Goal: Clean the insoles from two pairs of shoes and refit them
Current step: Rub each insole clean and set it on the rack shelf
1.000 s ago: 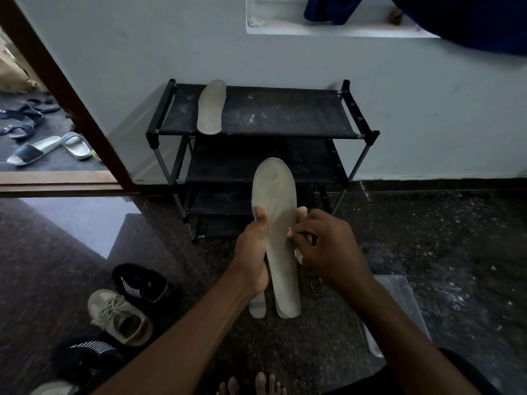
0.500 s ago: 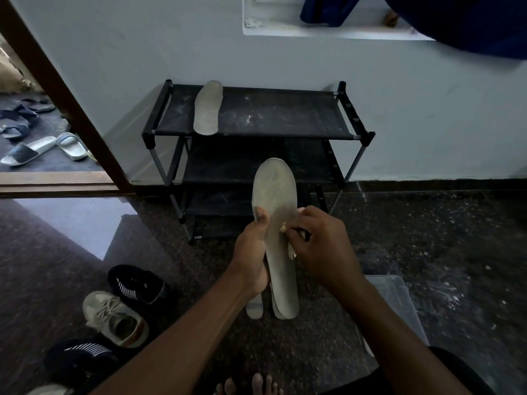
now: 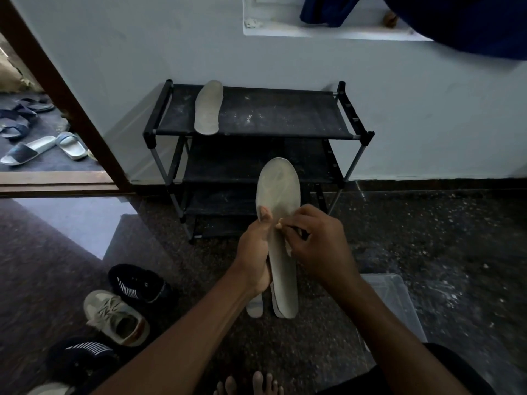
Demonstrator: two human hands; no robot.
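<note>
1. Presently, a bundle of insoles [image 3: 281, 283] is gripped upright at mid-length by the left hand [image 3: 256, 260]. The thumb is laid across the front insole [image 3: 281, 201], and the bundle is held in the air before the shoe rack [image 3: 285, 115].
2. A pale scrap [image 3: 286, 248], seemingly a wipe, is pinched in the curled fingers of the right hand [image 3: 316, 252] and pressed to the front insole's right edge. The two hands are close together, almost touching.
3. The step in hand is judged to be the wiping of this insole. Long strokes from toe to heel would serve best, with the thumb shifted so that the patch beneath it is not missed. The toe end is unsupported and could fold if pressed hard.
4. One lone insole [image 3: 208, 108] lies lengthwise on the rack's top shelf, its near end at the front rail. Room for more is seen on the shelf to its right.
5. Care is called for near the rack's front posts beyond the toe, and near the clear tub [image 3: 393, 300] under the right forearm. A grey sneaker [image 3: 117, 317] and a dark shoe [image 3: 139, 283] lie on the floor to the left, well apart from the hands.
</note>
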